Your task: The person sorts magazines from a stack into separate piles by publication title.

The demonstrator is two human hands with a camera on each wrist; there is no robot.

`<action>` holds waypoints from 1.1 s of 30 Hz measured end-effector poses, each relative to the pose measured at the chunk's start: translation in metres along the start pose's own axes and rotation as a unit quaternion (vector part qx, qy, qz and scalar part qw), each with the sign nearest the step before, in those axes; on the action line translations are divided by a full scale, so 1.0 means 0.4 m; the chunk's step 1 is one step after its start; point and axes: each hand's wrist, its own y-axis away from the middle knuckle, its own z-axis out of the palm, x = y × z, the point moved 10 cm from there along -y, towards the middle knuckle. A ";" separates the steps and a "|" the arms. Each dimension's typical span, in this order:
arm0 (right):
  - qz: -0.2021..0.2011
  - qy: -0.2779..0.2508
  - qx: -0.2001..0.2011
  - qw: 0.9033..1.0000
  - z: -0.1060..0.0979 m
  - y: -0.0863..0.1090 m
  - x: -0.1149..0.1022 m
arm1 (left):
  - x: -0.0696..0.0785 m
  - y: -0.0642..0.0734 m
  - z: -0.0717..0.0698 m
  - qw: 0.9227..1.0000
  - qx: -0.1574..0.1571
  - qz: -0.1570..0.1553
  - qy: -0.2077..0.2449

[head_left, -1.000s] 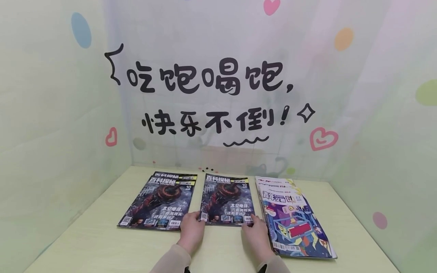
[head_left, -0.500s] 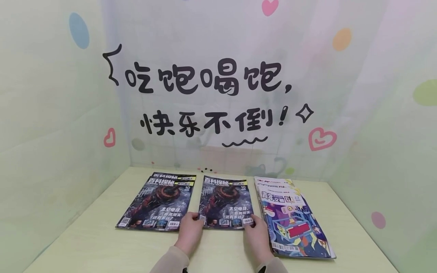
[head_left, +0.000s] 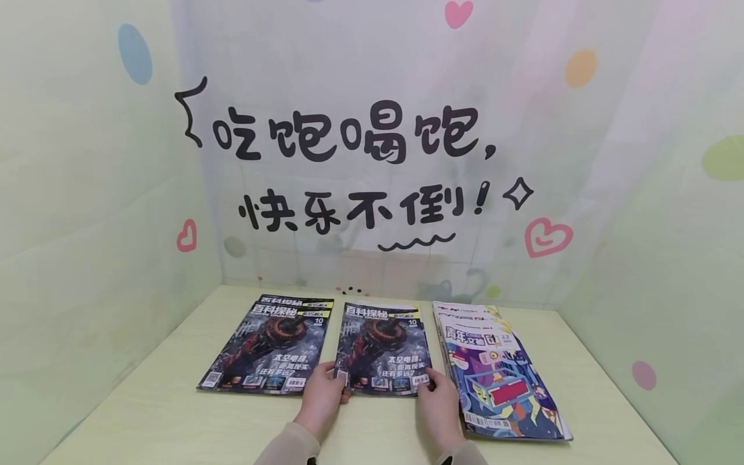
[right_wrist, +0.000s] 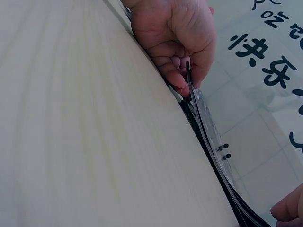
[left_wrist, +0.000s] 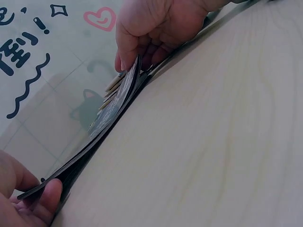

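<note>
In the head view, a dark magazine with a red-ringed machine on its cover [head_left: 380,349] lies at the middle of the table. My left hand [head_left: 322,397] pinches its near left corner, and my right hand [head_left: 440,403] pinches the near right corner between thumb and fingers. Both wrist views show its near edge bent up at the corners, with more dark edges lying under it. A pale and yellow strip of another magazine [head_left: 407,306] peeks out behind its back edge. Left of it are matching magazines [head_left: 267,345], the upper one overlapping the lower.
To the right, a stack of colourful magazines [head_left: 500,384] fans toward the back, close beside my right hand. The pale wooden table [head_left: 174,429] is enclosed by printed cloth walls [head_left: 372,58] on the left, back and right.
The middle magazine has slid slightly toward me with both hands on its corners, uncovering a strip of the magazine beneath at the back. The side piles have stayed put.
</note>
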 end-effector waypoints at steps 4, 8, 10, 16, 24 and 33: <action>0.004 0.007 0.003 1.000 -0.001 0.005 0.000 | -0.001 0.002 0.002 1.000 -0.012 0.000 0.012; 0.012 0.015 0.002 1.000 0.000 0.008 0.002 | -0.004 0.005 0.002 0.999 -0.016 -0.008 0.038; 0.015 0.017 -0.001 1.000 0.001 0.009 0.003 | -0.006 0.007 0.004 0.999 -0.019 -0.015 0.048; 0.012 -0.007 -0.009 1.000 0.004 0.011 0.000 | -0.003 0.011 0.000 0.999 -0.013 -0.017 0.034; 0.020 -0.090 -0.004 0.996 0.000 0.019 0.003 | -0.004 0.014 -0.002 0.999 -0.012 -0.021 0.024; 0.054 -0.119 -0.013 0.991 0.005 0.016 0.022 | -0.007 0.016 -0.002 0.999 -0.018 -0.019 0.034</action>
